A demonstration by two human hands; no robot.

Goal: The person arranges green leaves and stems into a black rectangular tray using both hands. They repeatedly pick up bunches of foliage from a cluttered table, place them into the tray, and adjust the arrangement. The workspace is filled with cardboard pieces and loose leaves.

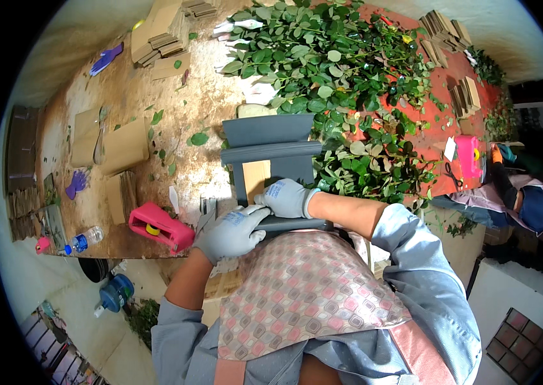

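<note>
Both my hands wear grey gloves and rest at the near edge of a grey plastic stand (271, 151) on the table. My left hand (229, 234) lies on the stand's front lip, fingers curled over it. Just beyond, my right hand (286, 197) presses on a brown cardboard sheet (256, 176) lying inside the stand. What the fingers grip underneath is hidden. A big heap of green leafy stems (335, 77) lies behind and to the right of the stand.
A pink tape dispenser (159, 226) sits left of my left hand, a water bottle (84, 240) farther left. Cardboard sheets (123, 147) and stacks (156, 35) cover the table's left and far side. Another person (528, 205) works at the right by a second pink dispenser (467, 156).
</note>
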